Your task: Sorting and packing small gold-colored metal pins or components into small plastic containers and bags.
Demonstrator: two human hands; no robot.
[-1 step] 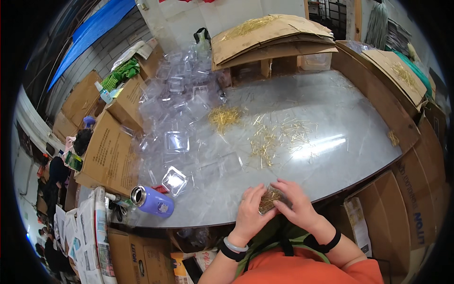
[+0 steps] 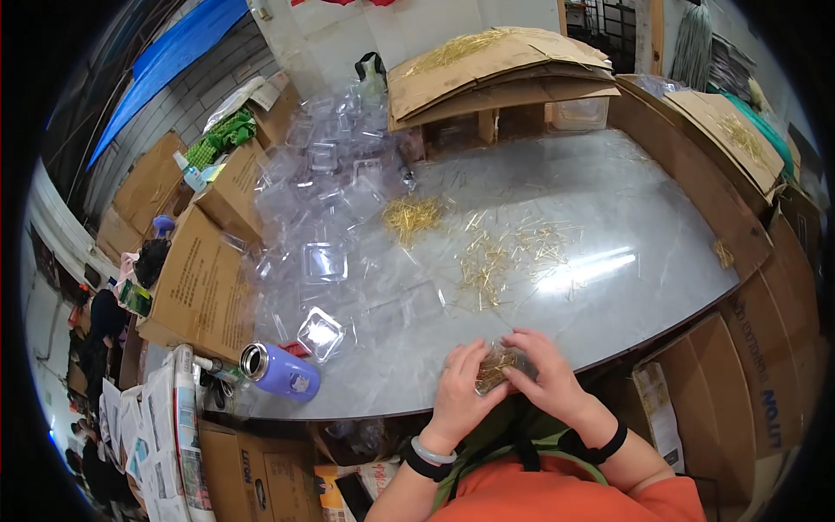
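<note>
At the table's front edge, my left hand (image 2: pixel 458 388) and my right hand (image 2: pixel 552 383) are closed around a small clear plastic box (image 2: pixel 497 367) from its two sides. Thin gold-coloured pins show through it; my fingers and thumbs cover part of the box. Beyond my hands, loose gold-coloured pins (image 2: pixel 491 261) lie scattered on the grey tabletop (image 2: pixel 609 200). A denser heap of the same pins (image 2: pixel 410 217) sits farther off and to the left. Many clear plastic boxes (image 2: pixel 325 261) spread over the table's left side, and one open clear box (image 2: pixel 321 334) lies nearest me among them.
An uncapped purple bottle (image 2: pixel 291 372) leans over at the front left. Cardboard boxes (image 2: pixel 204 278) line the left side. Cardboard sheets (image 2: pixel 496 65) bearing more pins cover a compartment at the back. A raised cardboard border (image 2: pixel 696 204) runs along the right, with large cartons (image 2: pixel 700 383) below it.
</note>
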